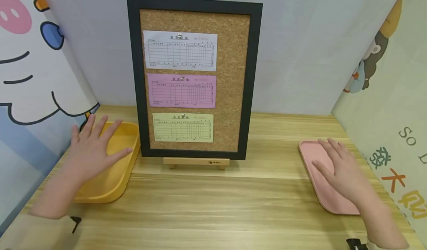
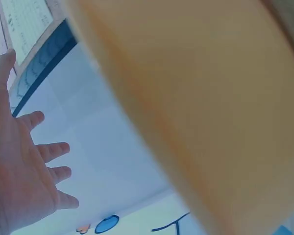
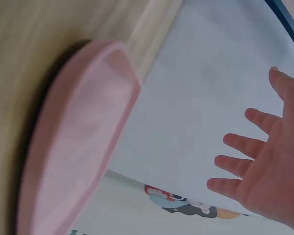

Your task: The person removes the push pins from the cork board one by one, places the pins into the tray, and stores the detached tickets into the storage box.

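Observation:
My left hand [image 1: 90,152] is spread above the yellow tray [image 1: 128,168] on the left, fingers straight and holding nothing. Over the pink tray [image 1: 313,176] on the right, my right hand [image 1: 343,170] hovers with its fingers extended, also holding nothing. Between them stands a black-framed cork board [image 1: 231,87]. Three printed slips are pinned on it in a column: a white slip [image 1: 180,57], a pink slip [image 1: 182,96] and a yellow slip [image 1: 183,129]. Each has a pushpin at its top middle. Both wrist views show the palms apart from the trays.
A small wooden easel [image 1: 196,162] supports the board on the wood-grain table [image 1: 213,205]. Behind it hangs a pale backdrop [image 1: 300,57]. Cartoon-printed panels stand at the left and right sides. Cork shows to the right of the slips.

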